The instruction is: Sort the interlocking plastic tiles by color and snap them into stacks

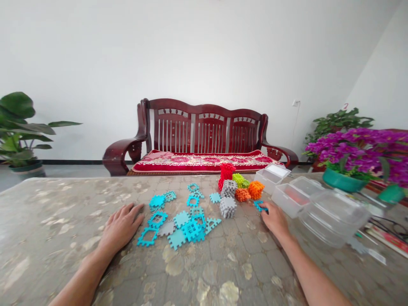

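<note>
My left hand (123, 225) lies flat on the table, fingers stretched out and holding nothing, just left of the loose pieces. My right hand (274, 217) grips the edge of a blue interlocking building tile (259, 206) with its fingertips, at the right. Between the hands lie several loose tiles: a blue frame tile (147, 236), a teal square tile (177, 239), a grey tile (166, 228) and a triangular tile (212, 224). Behind them are piled grey tiles (228, 207), red tiles (227, 172), green tiles (241, 180) and orange tiles (256, 190).
Clear plastic boxes (290, 199) stand to the right, with a larger clear container (336, 214) nearer me. Purple flowers (357, 148) in a green pot (344, 182) stand beyond them. A wooden bench (208, 127) is behind the patterned table (219, 276).
</note>
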Tool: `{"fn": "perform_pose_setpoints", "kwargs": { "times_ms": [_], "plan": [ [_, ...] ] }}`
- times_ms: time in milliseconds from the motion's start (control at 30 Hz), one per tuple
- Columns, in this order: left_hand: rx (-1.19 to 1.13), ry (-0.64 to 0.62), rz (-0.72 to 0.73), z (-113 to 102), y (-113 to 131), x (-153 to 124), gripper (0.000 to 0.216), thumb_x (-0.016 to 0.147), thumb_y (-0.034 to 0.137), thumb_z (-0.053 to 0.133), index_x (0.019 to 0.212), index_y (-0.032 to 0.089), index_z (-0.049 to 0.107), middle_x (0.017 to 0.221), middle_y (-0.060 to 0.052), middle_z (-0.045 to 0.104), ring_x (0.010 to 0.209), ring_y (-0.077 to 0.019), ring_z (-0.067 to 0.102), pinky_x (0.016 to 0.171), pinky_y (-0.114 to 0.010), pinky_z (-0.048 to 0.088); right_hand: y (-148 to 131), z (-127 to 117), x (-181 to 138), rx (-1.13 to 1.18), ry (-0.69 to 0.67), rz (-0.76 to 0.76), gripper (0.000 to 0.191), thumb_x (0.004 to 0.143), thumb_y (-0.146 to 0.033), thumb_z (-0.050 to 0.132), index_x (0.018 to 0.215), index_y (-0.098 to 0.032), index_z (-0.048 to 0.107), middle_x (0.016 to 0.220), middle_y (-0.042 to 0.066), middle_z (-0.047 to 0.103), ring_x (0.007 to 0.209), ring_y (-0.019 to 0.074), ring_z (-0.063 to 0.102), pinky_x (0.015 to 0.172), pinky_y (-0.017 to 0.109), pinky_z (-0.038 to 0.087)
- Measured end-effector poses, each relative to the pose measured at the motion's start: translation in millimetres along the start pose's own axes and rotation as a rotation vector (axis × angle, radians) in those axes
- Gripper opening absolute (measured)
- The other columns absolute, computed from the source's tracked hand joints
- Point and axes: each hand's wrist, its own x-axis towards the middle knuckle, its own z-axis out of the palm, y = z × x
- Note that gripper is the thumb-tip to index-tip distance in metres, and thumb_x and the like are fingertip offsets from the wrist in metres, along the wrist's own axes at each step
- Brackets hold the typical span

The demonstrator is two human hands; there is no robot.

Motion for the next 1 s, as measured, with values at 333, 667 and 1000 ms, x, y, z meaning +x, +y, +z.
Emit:
{"fn": "perform_pose_setpoints", "kwargs": {
  "times_ms": [333,667,1000],
  "plan": [
    [0.033,-0.015,-0.002,-2,1,0,0.057,0.093,0.044,0.026,0.136,0.023,0.056,0.141,-0.013,0.053,0.134,-0.0310,0.046,0.112,-0.048,0.034,-3,-6,-1,0.087,0.006,0.099,0.035,0.078,-0.021,0.052,0.110,-0.020,0.067,0.104,0.007,0.073,0.094,0.0249,0.066,0.083,0.035,0.048],
    [0.015,-0.005,-0.006,-1,0,1,0.057,0.093,0.044,0.027,0.136,0.022,0.057,0.141,-0.014,0.054,0.133,-0.0321,0.047,0.112,-0.049,0.034,-9,-10,-1,-0.024,-0.005,-0.031,0.027,0.085,-0.038,0.056,0.100,-0.021,0.072,0.101,0.008,0.073,0.098,0.0248,0.065,0.086,0.034,0.045],
    [0.017,0.003,-0.004,2,-2,1,0.056,0.093,0.045,0.028,0.136,0.023,0.056,0.142,-0.012,0.053,0.133,-0.0310,0.047,0.112,-0.048,0.034,-9,-20,5,0.154,-0.022,0.206,0.046,0.095,-0.041,0.031,0.081,-0.020,0.069,0.076,0.007,0.071,0.074,0.0205,0.063,0.063,0.027,0.038]
  ]
}}
